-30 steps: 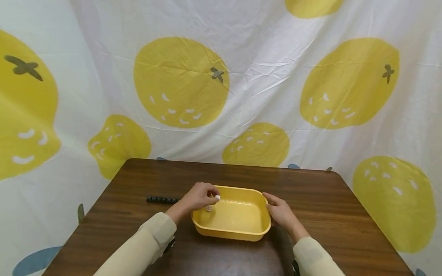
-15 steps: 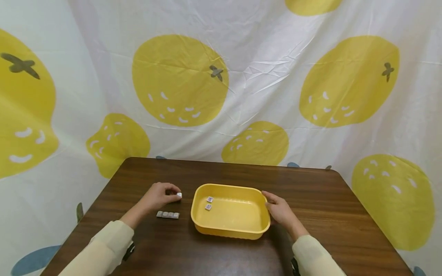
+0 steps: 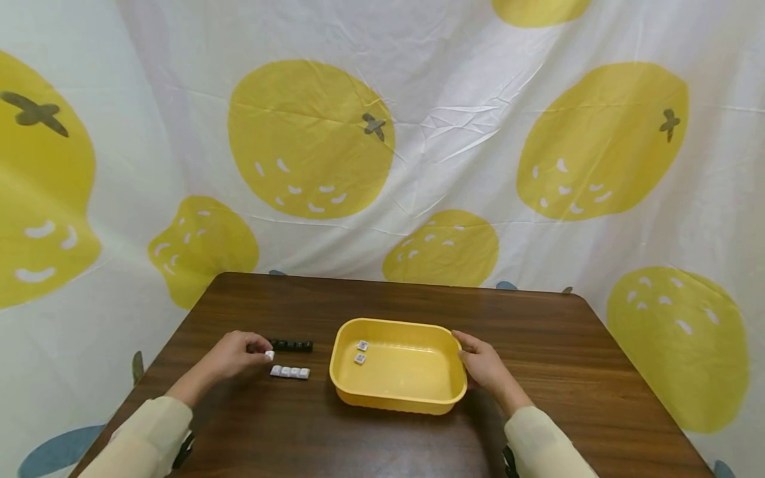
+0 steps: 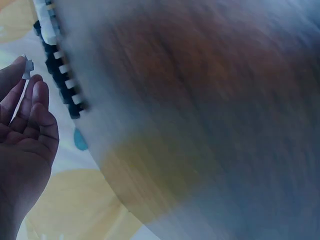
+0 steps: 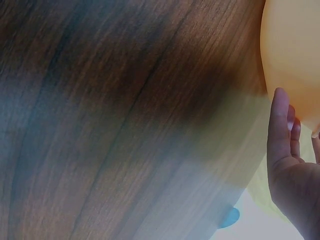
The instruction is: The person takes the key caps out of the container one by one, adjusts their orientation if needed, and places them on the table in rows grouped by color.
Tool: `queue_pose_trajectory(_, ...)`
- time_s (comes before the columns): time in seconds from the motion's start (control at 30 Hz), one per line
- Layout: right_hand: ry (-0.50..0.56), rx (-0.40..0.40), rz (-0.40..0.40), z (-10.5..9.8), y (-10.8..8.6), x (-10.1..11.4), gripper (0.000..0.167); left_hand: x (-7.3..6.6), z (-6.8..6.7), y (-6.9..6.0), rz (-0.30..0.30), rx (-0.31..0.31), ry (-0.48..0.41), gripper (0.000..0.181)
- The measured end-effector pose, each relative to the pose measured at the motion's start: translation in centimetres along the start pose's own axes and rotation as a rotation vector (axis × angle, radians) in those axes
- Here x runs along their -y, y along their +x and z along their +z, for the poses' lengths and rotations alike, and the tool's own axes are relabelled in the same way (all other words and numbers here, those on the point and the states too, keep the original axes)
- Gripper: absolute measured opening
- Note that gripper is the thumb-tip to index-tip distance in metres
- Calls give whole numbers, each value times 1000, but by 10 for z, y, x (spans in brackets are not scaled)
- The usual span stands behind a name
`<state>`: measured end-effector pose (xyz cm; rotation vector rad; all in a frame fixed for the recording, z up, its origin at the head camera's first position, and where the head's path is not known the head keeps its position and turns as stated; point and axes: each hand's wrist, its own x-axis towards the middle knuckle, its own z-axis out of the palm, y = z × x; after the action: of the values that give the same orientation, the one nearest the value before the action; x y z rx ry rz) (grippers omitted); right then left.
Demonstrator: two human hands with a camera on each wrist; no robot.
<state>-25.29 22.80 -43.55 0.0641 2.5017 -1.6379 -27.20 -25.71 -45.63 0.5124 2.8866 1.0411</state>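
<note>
Pinched between the thumb and fingertips of my left hand (image 3: 233, 355) is a white keycap (image 4: 28, 68). The hand hovers by the left end of a row of black keycaps (image 3: 291, 346) and covers part of it. A row of several white keycaps (image 3: 290, 372) lies just in front of the black ones. My right hand (image 3: 485, 364) holds the right side of a yellow tray (image 3: 397, 401), thumb at the rim; in the right wrist view its fingers (image 5: 279, 117) lie against the outer wall. Two white keycaps (image 3: 361, 352) sit in the tray's left part.
Everything stands on a dark brown wooden table (image 3: 538, 332) with rounded far corners. Behind it hangs a white cloth (image 3: 454, 133) printed with yellow lemons, close to the table's far edge.
My left hand has moved left from over the tray to the left end of the keycap rows, carrying the white keycap. The right hand and the tray have stayed in place.
</note>
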Motion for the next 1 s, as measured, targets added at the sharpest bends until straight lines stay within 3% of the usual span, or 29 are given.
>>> queue_pose_trajectory(0.17, -6, 1, 0, 0, -1, 0, 49, 7, 1, -3, -22, 10, 25, 14)
queue_pose_trajectory(0.4, -6, -4, 6, 0, 0, 1, 49, 14, 7, -6, 1, 33, 21, 13)
queue_pose_trajectory(1.0, -17, -8, 12, -1, 1, -1, 49, 14, 12, -9, -38, 48, 5, 11)
